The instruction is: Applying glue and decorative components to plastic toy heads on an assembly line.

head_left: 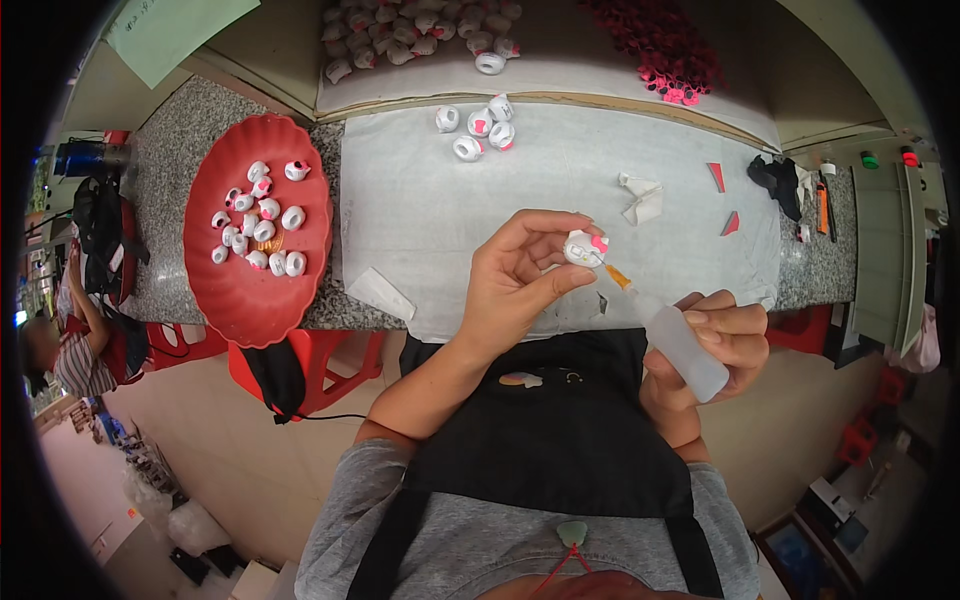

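Note:
Between the thumb and fingers of my left hand (525, 265) is a small white figurine head (583, 249) with a pink bow. My right hand (725, 335) grips a translucent white squeeze bottle (690, 355), tilted so that its orange tip (618, 277) points at the head. The tip is very close to the head; I cannot tell whether they touch. Both hands are above the near part of the white paper sheet (420, 220). Farther back on the sheet lies a small group of similar white heads (480, 123), some with pink parts.
At the left stands a red scalloped tray (205, 230) holding several white heads. A back shelf bears a heap of white heads (400, 30) and a pile of pink pieces (675, 60). Crumpled tissue (642, 198), red scraps (717, 177) and a black cloth (777, 185) lie toward the right.

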### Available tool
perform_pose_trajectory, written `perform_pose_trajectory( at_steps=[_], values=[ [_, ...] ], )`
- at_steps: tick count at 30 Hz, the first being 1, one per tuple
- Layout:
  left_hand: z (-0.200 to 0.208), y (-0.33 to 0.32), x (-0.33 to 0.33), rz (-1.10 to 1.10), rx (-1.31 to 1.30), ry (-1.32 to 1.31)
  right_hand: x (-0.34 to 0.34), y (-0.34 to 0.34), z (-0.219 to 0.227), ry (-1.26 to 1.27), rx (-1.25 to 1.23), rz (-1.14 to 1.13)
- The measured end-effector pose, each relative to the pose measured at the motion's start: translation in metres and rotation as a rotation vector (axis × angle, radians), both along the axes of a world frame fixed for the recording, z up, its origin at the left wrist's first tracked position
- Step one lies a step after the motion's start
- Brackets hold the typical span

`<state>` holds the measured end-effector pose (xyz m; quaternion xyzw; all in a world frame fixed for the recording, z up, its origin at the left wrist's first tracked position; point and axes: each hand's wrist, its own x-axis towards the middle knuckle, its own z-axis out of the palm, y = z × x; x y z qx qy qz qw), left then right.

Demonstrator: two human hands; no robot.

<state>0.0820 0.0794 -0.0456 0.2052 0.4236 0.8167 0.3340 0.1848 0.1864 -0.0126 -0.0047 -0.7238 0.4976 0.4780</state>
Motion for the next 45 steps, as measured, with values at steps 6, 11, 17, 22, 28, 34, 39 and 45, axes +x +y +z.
perform_pose_trajectory(
  at_steps=[6, 11, 17, 22, 28, 34, 39, 45],
  values=[
    [0.0, 0.001, 0.002, -0.005, -0.006, -0.004, 0.002, 0.001, 0.001, -0.014, 0.008, 0.037],
    [-0.002, 0.001, 0.003, 0.018, -0.005, 0.051, 0.001, 0.002, -0.001, -0.004, 0.008, 0.027],
    [-0.004, 0.001, 0.002, 0.063, -0.071, 0.265, 0.0, 0.0, 0.0, -0.023, 0.007, 0.026],
    [-0.005, 0.001, 0.002, 0.08, -0.099, 0.329, 0.003, -0.002, -0.004, -0.012, -0.029, 0.0],
    [-0.005, 0.001, 0.0, 0.095, -0.117, 0.328, 0.0, 0.003, -0.001, -0.025, -0.013, 0.005],
    [-0.003, -0.001, -0.004, 0.049, -0.05, 0.074, -0.003, 0.012, 0.002, 0.007, -0.115, -0.007],
    [-0.003, -0.011, -0.021, 0.195, -0.02, -0.065, -0.021, 0.05, 0.001, -0.296, -0.31, 0.043],
    [0.001, -0.02, -0.027, 0.252, 0.019, -0.098, -0.095, 0.119, -0.013, -0.629, -0.242, 0.17]
  ],
)
